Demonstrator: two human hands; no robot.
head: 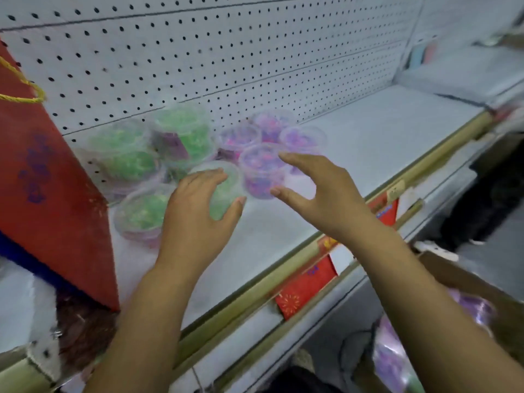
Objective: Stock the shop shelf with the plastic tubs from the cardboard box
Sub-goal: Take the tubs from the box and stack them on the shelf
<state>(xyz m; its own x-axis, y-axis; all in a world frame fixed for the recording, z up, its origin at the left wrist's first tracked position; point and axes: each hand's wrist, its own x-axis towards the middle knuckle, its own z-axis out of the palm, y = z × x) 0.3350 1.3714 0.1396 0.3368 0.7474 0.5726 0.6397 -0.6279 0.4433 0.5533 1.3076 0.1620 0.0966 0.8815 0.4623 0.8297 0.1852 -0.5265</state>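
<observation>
I see bare shelf running right along its front lip; a red bag crowds the left. My left hand grasps a clear green-filled tub mid-shelf; my right hand is released beside a purple tub.

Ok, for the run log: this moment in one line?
left hand: grips green tub | right hand: open by purple tub | shelf: part-stocked

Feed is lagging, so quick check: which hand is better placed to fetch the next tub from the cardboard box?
Right, probably. The right hand is open and empty, and the cardboard box sits low on that side. The left hand is curled round a green tub on the shelf.
</observation>
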